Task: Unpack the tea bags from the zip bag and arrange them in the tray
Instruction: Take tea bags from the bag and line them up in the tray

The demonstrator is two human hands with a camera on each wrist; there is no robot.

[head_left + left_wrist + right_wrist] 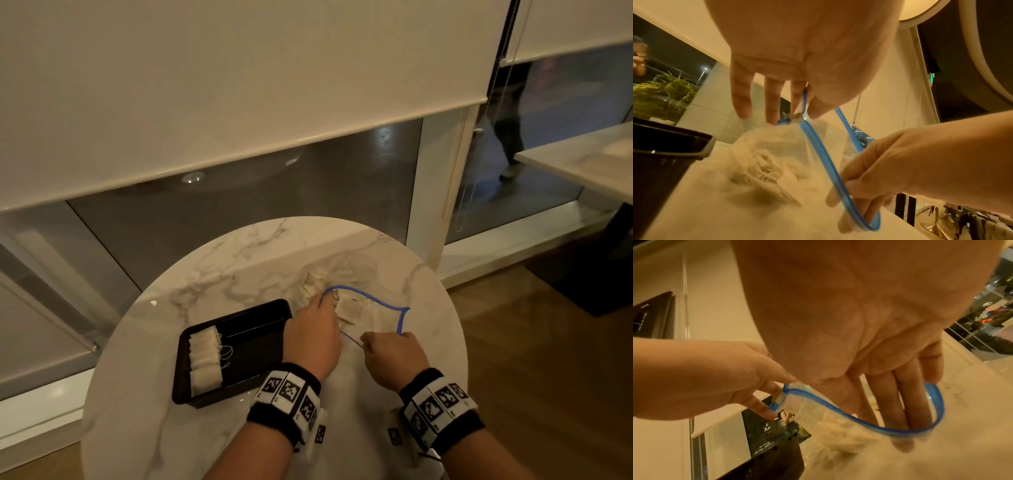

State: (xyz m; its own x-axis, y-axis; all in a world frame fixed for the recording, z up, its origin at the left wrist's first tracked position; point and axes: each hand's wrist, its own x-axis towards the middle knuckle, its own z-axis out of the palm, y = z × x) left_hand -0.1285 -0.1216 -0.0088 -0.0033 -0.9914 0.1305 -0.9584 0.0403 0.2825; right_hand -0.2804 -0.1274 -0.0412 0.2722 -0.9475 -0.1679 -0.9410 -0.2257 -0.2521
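From the head view, a clear zip bag (363,308) with a blue zip rim lies open near the middle of the round marble counter (219,274), loose tea bags (347,310) inside it; a black tray (239,346) toward the counter's left edge holds a row of tea bags (204,363) along its left side. The left hand (313,337) pinches the rim's left end and the right hand (394,358) holds its near side. Roller blinds and dark window glass stand behind, wood floor at right. From the left wrist, the left hand's fingers (797,97) pinch the blue rim (818,149) while the right hand's fingers (863,191) curl round it. From the right wrist, the right hand's fingers (900,410) reach inside the bag's mouth, over a blurred heap of tea bags.
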